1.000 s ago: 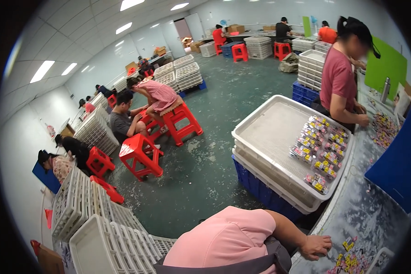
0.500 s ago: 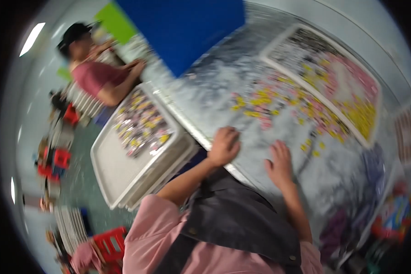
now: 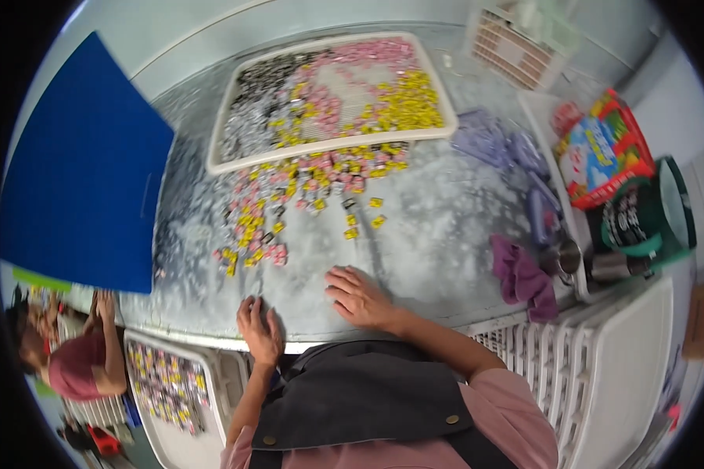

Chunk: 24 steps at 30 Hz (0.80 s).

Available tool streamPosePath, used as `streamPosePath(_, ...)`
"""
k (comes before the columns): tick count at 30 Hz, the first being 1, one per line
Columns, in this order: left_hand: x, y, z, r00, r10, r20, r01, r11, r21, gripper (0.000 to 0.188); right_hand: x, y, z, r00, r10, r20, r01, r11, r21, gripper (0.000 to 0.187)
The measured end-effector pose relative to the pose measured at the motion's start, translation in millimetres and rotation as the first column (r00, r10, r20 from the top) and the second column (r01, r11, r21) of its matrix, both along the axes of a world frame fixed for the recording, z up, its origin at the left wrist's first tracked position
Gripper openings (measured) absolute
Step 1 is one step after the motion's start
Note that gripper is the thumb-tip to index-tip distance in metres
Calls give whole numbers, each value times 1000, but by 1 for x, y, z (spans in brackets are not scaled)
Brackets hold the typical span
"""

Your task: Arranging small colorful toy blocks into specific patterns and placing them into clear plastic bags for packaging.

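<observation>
Palm down on the grey metal-topped table lies my right hand, its fingers loosely spread with nothing in them. My left hand rests at the table's front edge, fingers apart and nothing held. Ahead of both hands is a loose scatter of small wrapped pieces, like candies, in yellow, pink, black and silver. Behind them stands a white tray with the same pieces grouped roughly by colour: black and silver at left, pink at the back, yellow at right. Neither hand touches the pieces.
A blue panel stands upright at left. Right of me are a purple cloth, metal cups, a red bag and stacked white trays. At lower left, a co-worker stands beside a tray of bagged pieces.
My view has swung right, so the tray of pieces now sits straight ahead and the blue panel at left. Both hands stay at the table's front, still holding nothing.
</observation>
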<state>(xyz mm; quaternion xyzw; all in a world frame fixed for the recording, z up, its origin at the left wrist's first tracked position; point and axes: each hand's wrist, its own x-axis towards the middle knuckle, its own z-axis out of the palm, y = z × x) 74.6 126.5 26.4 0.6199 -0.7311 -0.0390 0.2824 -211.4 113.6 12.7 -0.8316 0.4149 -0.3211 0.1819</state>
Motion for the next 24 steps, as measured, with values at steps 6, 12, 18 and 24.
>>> streamPosePath(6, 7, 0, -1, 999, -4, 46, 2, 1000, 25, 38, -102, -15, 9, 870, -423, 253, 435, 900, 8, 34)
streamPosePath(12, 7, -4, -3, 997, 7, 76, -8, 1000, 13, 39, -267, -79, 6, 619, -753, -223, 716, 657, -234, 32)
streamPosePath(18, 8, -1, 2, 997, -18, 78, 18, 1000, 8, 42, -239, -80, -2, 704, -656, -271, 613, 755, -234, 28)
streamPosePath(24, 2, -6, 13, 989, -66, 133, 60, 997, 49, 43, -139, -50, 25, 846, -470, -253, 409, 875, -260, 13)
